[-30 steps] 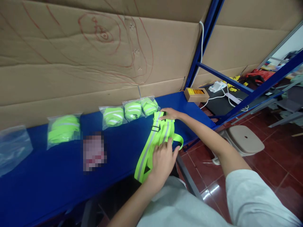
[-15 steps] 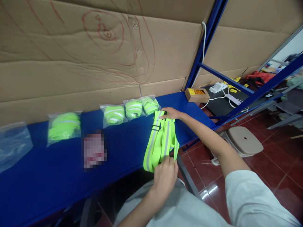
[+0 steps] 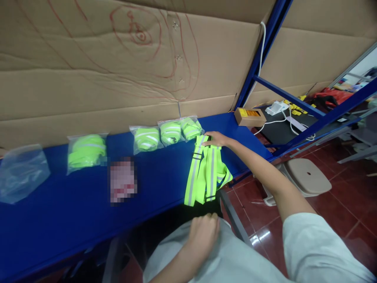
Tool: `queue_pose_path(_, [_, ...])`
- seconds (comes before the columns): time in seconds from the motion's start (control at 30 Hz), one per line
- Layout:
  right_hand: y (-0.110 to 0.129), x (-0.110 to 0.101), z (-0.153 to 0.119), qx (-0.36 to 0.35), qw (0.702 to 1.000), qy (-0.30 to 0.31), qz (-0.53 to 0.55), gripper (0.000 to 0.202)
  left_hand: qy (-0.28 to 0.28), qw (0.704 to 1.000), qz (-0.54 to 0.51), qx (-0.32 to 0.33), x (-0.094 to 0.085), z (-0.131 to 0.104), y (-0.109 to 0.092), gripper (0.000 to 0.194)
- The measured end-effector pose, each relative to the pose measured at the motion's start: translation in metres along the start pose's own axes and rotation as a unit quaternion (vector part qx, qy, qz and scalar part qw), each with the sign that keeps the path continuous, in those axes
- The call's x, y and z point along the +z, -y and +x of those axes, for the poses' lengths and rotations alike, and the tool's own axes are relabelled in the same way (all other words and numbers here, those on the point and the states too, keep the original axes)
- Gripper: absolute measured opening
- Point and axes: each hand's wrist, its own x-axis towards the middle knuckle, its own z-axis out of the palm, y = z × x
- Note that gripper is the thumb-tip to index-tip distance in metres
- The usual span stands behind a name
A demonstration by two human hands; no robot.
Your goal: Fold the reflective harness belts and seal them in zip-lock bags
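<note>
My right hand (image 3: 217, 139) pinches the top of a folded neon-yellow reflective vest (image 3: 201, 173) made of elastic straps. Grey reflective stripes run along the straps, and black buckles show on them. The vest hangs down over the front edge of the blue table, its lower ends loose. Below it, close to the grey shirt, my left hand (image 3: 204, 232) is closed, fingers curled under and apart from the vest. Its palm side is hidden, so whatever it may hold cannot be seen.
Bagged neon-yellow vests (image 3: 146, 139) line the back of the blue table (image 3: 165, 179). A clear plastic bag (image 3: 25, 173) lies at left beside a blurred-out item (image 3: 122, 181). An open cardboard box (image 3: 250, 117) sits near the blue frame post (image 3: 255, 70). A beige stool (image 3: 308, 177) stands at right.
My left hand has come off the lower part of the vest and dropped toward my body. The straps now hang looser and swing outward, while my right hand keeps its hold at the top.
</note>
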Motion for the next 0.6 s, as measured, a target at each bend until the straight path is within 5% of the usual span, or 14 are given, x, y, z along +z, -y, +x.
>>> queue_pose_path(0.1, [-0.001,0.001,0.0,-0.001,1.0,-0.001,0.001,0.048,-0.045,0.998,-0.014,0.031,-0.036,0.002,0.005,0.023])
queue_pose_path(0.2, [-0.003,0.003,0.001,0.0,1.0,-0.004,0.002,0.052,-0.209,0.974,-0.073,0.043,-0.065,0.007,0.029,0.013])
queue_pose_path(0.27, [-0.004,0.003,0.001,0.001,1.0,-0.007,0.002,0.055,-0.256,0.962,-0.069,0.063,-0.074,0.015,0.052,0.015])
queue_pose_path(0.3, [-0.003,0.002,0.002,0.0,1.0,-0.007,0.002,0.055,-0.232,0.967,-0.046,0.091,-0.076,0.022,0.063,0.024])
queue_pose_path(0.4, [-0.001,0.0,0.002,-0.006,1.0,-0.001,0.001,0.052,-0.04,0.981,0.046,0.185,-0.075,0.049,0.085,0.045])
queue_pose_path(0.47, [0.0,-0.002,0.003,-0.006,1.0,0.001,0.001,0.049,0.044,0.98,0.077,0.179,-0.069,0.068,0.087,0.056])
queue_pose_path(0.6, [-0.001,-0.001,0.005,0.006,1.0,-0.003,0.005,0.046,0.049,0.994,0.066,0.074,-0.051,0.085,0.069,0.071])
